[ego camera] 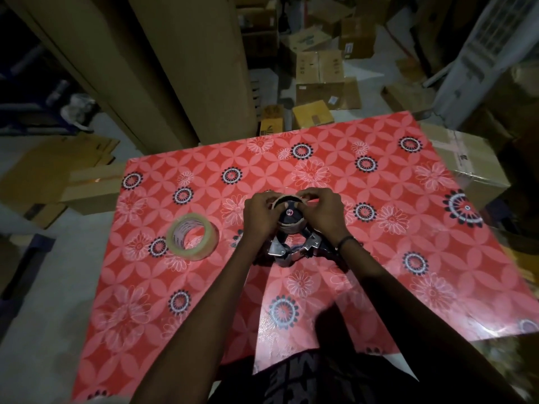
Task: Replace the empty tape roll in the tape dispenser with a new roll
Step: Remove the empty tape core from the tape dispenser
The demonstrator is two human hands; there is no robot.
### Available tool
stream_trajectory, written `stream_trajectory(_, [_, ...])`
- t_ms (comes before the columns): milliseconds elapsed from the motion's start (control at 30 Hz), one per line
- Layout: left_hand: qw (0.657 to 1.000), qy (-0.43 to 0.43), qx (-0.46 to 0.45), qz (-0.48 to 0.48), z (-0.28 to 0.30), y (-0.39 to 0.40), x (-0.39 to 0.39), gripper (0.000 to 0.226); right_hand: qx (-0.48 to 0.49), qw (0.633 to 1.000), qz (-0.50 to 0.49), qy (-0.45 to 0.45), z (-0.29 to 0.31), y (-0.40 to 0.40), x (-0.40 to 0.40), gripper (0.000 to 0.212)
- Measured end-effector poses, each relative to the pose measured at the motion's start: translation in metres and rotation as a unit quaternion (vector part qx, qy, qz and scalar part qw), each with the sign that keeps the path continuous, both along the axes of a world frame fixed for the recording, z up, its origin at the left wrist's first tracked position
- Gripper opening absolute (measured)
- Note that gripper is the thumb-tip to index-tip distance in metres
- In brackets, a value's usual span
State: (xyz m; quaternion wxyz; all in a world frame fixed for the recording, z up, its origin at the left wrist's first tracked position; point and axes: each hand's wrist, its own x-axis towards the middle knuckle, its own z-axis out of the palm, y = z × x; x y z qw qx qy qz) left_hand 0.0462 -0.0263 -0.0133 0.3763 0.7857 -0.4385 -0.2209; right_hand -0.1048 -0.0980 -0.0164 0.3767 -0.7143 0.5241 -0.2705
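Surface: table covered with a red cloth (pixel 379 258) printed with pale petal shapes, white flowers and dark ringed medallions; glossy, with glare at the near right corner.
Dispenser: hand-held tape dispenser with a shiny metal frame and black parts (pixel 287 249), lying on the cloth near the middle of the table, roll end pointing away from the person.
Empty roll: brown cardboard tape core (pixel 287 228), sitting round the dispenser's black hub; hub face shows a small shiny centre. The core's far rim looks lifted off the hub, dark gap visible there.
Left hand: left hand (pixel 260 217) curled over the left side of the core, fingertips gripping its far rim.
Right hand: right hand (pixel 322 212) curled over the right side of the core, thumb and fingers pinching the far rim. Dark band on the wrist. Whether the palm also presses the dispenser frame: cannot tell.
New roll: full roll of clear tape on a pale printed core (pixel 192 236), lying tilted on the cloth to the left of the dispenser, apart from both hands, untouched.
Surroundings: brown cardboard boxes (pixel 320 80) scattered on the floor beyond the table; tall brown cardboard sheets (pixel 186 68) standing at the far left.
Lighting: dim; fine detail of the dispenser's blade end not resolvable.
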Motion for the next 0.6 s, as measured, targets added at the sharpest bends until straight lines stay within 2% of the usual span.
stream_trajectory(233, [0.994,0.038,-0.013,0.103,-0.009,0.016,-0.008,0.025,0.009,1.000,0.018,-0.005,0.000,0.002,0.007,0.022])
stream_trajectory(400, [0.993,0.041,-0.039,0.104,-0.009,0.025,-0.011,0.025,-0.003,1.000,0.012,-0.008,-0.001,0.011,0.007,0.020])
stream_trajectory(600, [0.988,0.066,-0.021,0.135,-0.005,0.021,-0.012,0.028,-0.022,1.000,0.008,-0.008,0.002,0.008,0.007,0.018])
